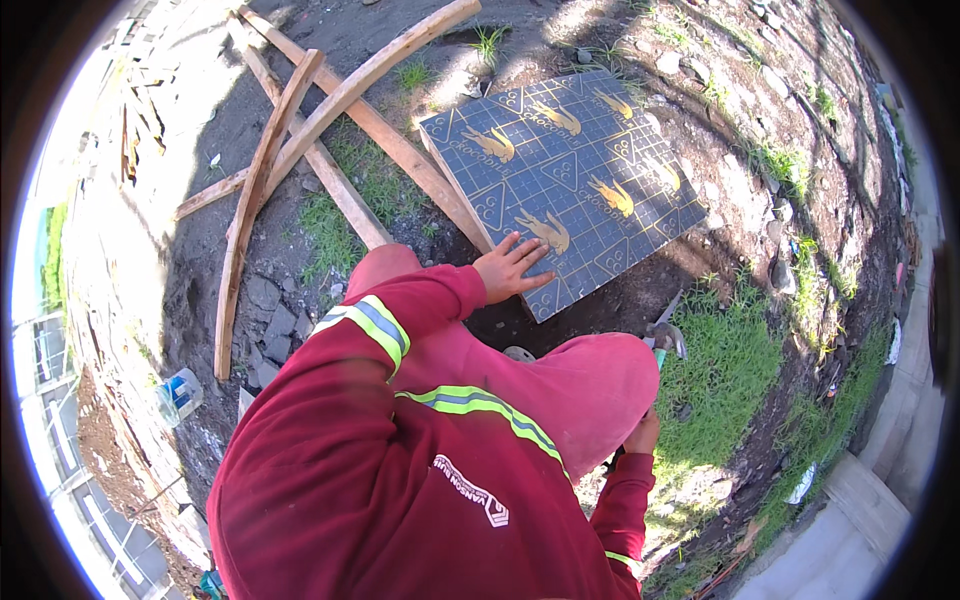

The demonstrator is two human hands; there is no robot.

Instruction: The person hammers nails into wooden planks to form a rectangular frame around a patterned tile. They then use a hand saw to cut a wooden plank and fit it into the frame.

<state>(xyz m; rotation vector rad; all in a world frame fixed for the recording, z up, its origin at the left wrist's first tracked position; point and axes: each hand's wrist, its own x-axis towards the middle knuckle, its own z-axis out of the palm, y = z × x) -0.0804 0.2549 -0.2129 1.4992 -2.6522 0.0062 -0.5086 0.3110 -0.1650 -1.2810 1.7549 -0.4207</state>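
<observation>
Right hand (643,436) beside the knee grips a hammer (664,338), fingers mostly hidden; beyond, the left hand (512,268), fingers spread, presses flat on the dark patterned panel's (570,170) near corner; wooden planks (330,120) lie left of the panel

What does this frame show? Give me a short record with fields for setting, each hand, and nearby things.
setting: outdoors, bare soil with grass patches and stones
posture: person crouched, red workwear with reflective stripes
left hand: fingers spread, palm flat on the near edge of the dark blue patterned panel
right hand: low beside the knee, gripping a handle; the hammer head shows above the knee
nearby: crossed wooden planks on the ground left of the panel; plastic bottle at far left
</observation>
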